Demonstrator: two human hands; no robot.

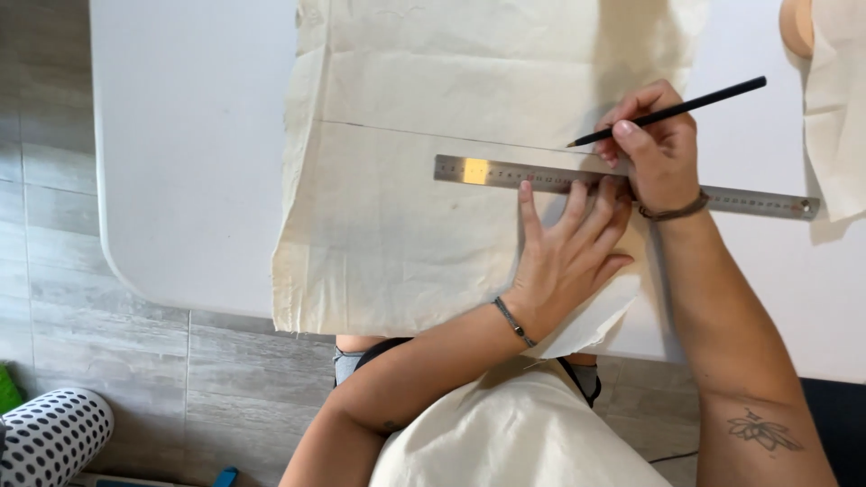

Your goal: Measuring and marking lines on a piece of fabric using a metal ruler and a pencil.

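A cream cloth [406, 207] lies spread over a white table [189, 162], its near edge hanging toward my lap. A steel ruler [487, 171] rests across the cloth, just below a thin drawn line. My left hand [568, 248] lies flat with fingers spread, its fingertips pressing on the ruler. My right hand [654, 149] holds a black pencil [686, 108] with the tip touching the cloth just above the ruler's upper edge. Both wrists wear thin bracelets.
Another piece of cream cloth [834, 99] lies at the table's right edge next to a round wooden object [796, 25]. Below the table is grey tiled floor [99, 361], with a white cushion with black dots [50, 437] at the lower left.
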